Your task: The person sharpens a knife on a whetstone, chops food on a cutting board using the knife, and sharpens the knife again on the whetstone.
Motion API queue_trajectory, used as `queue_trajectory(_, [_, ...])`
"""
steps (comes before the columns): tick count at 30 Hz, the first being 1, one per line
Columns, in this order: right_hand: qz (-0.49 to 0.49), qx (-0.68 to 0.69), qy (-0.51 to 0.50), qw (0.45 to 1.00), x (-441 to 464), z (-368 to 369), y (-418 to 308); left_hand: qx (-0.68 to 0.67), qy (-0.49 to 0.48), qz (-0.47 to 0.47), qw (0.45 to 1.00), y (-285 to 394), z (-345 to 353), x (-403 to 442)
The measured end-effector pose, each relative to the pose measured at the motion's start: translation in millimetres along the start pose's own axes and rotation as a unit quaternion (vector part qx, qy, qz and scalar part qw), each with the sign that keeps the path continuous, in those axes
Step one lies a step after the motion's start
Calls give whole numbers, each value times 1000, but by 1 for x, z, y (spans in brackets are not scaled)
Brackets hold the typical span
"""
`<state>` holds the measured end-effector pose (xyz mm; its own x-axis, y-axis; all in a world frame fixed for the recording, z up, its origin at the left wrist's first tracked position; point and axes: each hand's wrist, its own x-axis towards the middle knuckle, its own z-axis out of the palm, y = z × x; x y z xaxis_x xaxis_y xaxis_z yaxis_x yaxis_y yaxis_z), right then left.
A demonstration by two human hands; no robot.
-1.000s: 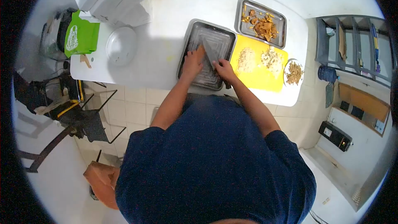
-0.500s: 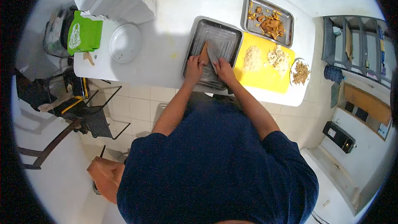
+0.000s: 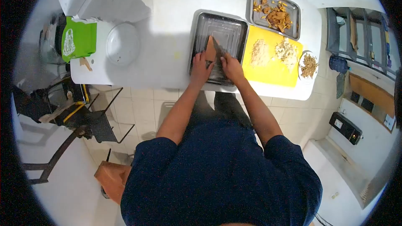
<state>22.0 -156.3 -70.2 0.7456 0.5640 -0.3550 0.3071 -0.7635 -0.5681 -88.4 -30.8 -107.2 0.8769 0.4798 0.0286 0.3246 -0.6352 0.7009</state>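
Note:
A dark metal tray (image 3: 230,23) lies on the white table in front of me. Over it, the fingers of my left hand (image 3: 202,68) are closed on the near end of an orange-brown, wedge-shaped piece (image 3: 210,50), whose kind I cannot make out. My right hand (image 3: 232,68) grips a knife (image 3: 217,49); its blade points away from me and lies close along the piece's right side. Whether the blade touches the piece is unclear. The knife's handle is mostly hidden by my fingers.
Right of the tray, a yellow cutting board (image 3: 270,75) bears two pale chopped heaps. Beside it stand a white plate (image 3: 309,53) of brown shreds and a second metal tray (image 3: 256,21) of brown-orange pieces. Leftward are a white round dish (image 3: 122,44) and a green bag (image 3: 80,37).
The camera view has shifted slightly. My left hand has opened a little around the piece, showing more of it, and the knife now tilts with its tip nearer the piece's far end.

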Motion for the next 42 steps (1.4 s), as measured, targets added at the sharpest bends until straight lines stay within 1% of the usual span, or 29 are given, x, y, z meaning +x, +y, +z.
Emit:
queue_trajectory(1, [6,8,-8,1000,-4,-10,-9,-6,2,-2,1000,2,-1,1])
queue_trajectory(4, [-69,13,38,997,-12,-17,-10,-23,-5,2,1000,-2,-1,4])
queue_trajectory(8, [-7,-43,-4,999,-15,-17,-7,-22,5,4,1000,5,-4,7])
queue_trajectory(11, [22,-7,-74,997,-15,-16,0,-19,45,3,999,6,0,7])
queue_trajectory(14, [-3,-23,-50,998,-20,-19,-10,-51,-2,-32,998,3,1,11])
queue_trajectory(17, [24,-95,5,995,-30,-29,-32,-35,24,-1,999,2,0,11])
queue_trajectory(20, [-14,-97,5,995,-34,-27,-27,-44,21,-1,999,6,-5,11])
queue_trajectory(23, [-60,-100,50,992,-34,-18,-20,-68,35,2,997,5,-4,10])
queue_trajectory(26, [-36,-93,24,995,-32,-6,-7,-78,16,-15,997,-1,0,9])
queue_trajectory(29, [-7,-96,17,995,-32,-2,-6,-90,-5,-53,994,-2,4,10])
queue_trajectory(32, [28,-104,-9,994,-30,-7,-8,-126,14,-46,991,-1,3,9])
queue_trajectory(35, [11,-108,-1,994,-25,3,6,-74,67,7,995,3,3,14])
queue_trajectory(38, [0,-116,13,993,-24,4,5,-65,75,4,995,-3,9,11])
queue_trajectory(41, [-26,-64,21,997,-17,8,1,-69,-8,-31,997,-5,6,11])
queue_trajectory(42, [-21,-62,17,998,-14,8,-2,-67,14,-23,997,-6,9,10])
